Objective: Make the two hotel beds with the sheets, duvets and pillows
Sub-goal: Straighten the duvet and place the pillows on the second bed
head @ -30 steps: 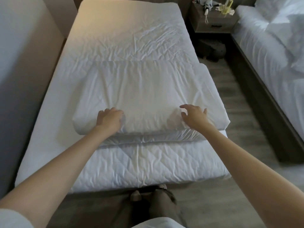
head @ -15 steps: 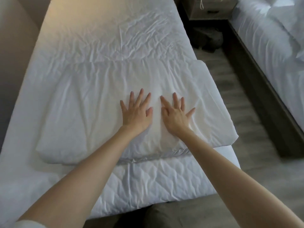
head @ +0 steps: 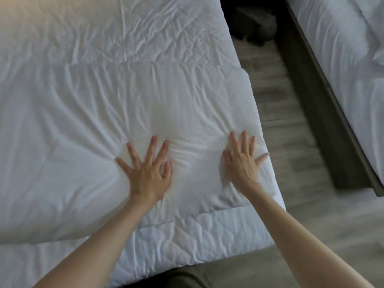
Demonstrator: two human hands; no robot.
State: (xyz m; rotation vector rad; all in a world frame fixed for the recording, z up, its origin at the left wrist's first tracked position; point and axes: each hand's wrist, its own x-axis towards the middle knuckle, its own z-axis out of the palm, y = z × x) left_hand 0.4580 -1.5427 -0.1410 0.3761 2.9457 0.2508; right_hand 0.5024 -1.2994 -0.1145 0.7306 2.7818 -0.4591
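A folded white duvet (head: 104, 125) lies across the near bed, over a wrinkled white sheet (head: 124, 28) and a quilted mattress pad (head: 182, 235) that shows along the foot edge. My left hand (head: 145, 173) presses flat on the duvet near its middle, fingers spread. My right hand (head: 242, 163) presses flat near the duvet's right edge, fingers spread and slightly blurred. Both hands hold nothing.
A second bed (head: 342, 69) with white bedding and a dark frame (head: 324, 113) stands to the right. A strip of grey wood floor (head: 284, 113) runs between the beds. A dark object (head: 255, 28) lies on the floor at the top of that gap.
Both hands went from the duvet's near edge to flat at its middle. Since then the right hand has slid out to the duvet's right edge, and the camera has moved in closer.
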